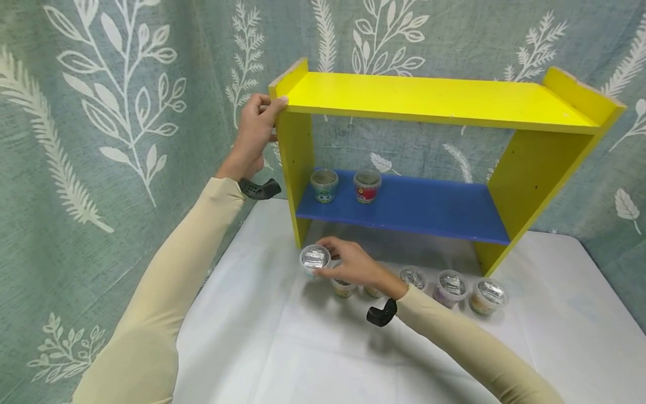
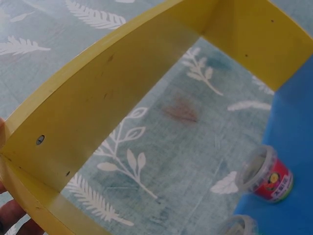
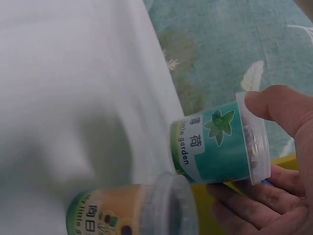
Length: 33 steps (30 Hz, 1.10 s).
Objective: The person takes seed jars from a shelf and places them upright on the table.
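Observation:
My left hand [image 1: 254, 132] grips the upper left corner of a yellow shelf unit [image 1: 296, 151], thumb over the front edge and fingers round the side. In the left wrist view only fingertips [image 2: 11, 215] show at the board's edge. My right hand [image 1: 350, 262] pinches a lidded plastic planting cup [image 3: 215, 139] by its lid, thumb on one side and fingers on the other. Its label is teal with green leaves, and it overlaps the table at the unit's front left foot. Beside it stands a cup with an orange sunflower label [image 3: 115, 210].
Two cups, one green-labelled [image 1: 324, 191] and one red-labelled [image 1: 366, 191], stand on the left of the blue shelf board [image 1: 434, 205]. More lidded cups [image 1: 451, 287] line the white table [image 1: 323, 359] before the unit. A patterned green cloth [image 1: 202, 67] hangs behind.

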Each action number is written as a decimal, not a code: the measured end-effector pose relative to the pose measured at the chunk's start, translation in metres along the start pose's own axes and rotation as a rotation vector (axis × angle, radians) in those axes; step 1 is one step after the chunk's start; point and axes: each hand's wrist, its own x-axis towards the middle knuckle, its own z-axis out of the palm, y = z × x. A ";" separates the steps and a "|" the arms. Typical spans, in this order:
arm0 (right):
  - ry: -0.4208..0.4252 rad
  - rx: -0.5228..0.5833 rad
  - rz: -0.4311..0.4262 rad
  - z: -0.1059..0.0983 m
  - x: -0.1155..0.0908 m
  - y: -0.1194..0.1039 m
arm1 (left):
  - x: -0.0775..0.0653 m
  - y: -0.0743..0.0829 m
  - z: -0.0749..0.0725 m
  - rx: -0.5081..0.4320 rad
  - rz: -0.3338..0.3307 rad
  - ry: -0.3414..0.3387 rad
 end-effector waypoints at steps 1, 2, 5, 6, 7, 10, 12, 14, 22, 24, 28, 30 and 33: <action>0.000 -0.012 -0.003 0.002 0.001 0.000 | 0.000 0.000 0.000 0.003 0.002 0.000; 0.002 -0.019 -0.010 0.004 0.002 0.000 | 0.000 0.000 0.000 0.001 0.002 0.002; 0.004 -0.044 -0.026 0.010 0.005 0.003 | -0.001 -0.001 -0.001 0.008 0.011 0.005; 0.001 -0.051 -0.030 0.011 0.005 0.004 | -0.001 -0.001 -0.001 0.007 0.013 0.006; -0.002 -0.055 -0.031 0.012 0.006 0.005 | -0.001 -0.001 -0.001 0.010 0.016 0.006; -0.016 -0.073 -0.018 0.016 0.007 0.009 | -0.001 -0.001 -0.002 0.009 0.015 0.007; -0.025 -0.088 -0.004 0.018 0.007 0.012 | -0.001 -0.001 -0.001 0.002 0.008 0.005; -0.029 -0.098 0.008 0.019 0.006 0.015 | -0.001 -0.001 -0.001 0.002 0.002 0.003; -0.042 -0.125 0.031 0.022 0.007 0.020 | 0.000 -0.001 0.000 -0.005 0.000 -0.003; -0.050 -0.140 0.029 0.022 0.007 0.021 | -0.001 -0.001 0.000 -0.005 0.003 -0.004; -0.075 -0.160 0.026 0.024 0.007 0.022 | -0.001 0.000 0.001 -0.005 0.004 -0.003; -0.088 -0.157 0.036 0.024 0.007 0.021 | -0.001 0.000 0.001 -0.003 0.002 -0.001; -0.094 -0.156 0.055 0.024 0.007 0.020 | -0.001 0.000 0.001 -0.002 0.001 0.002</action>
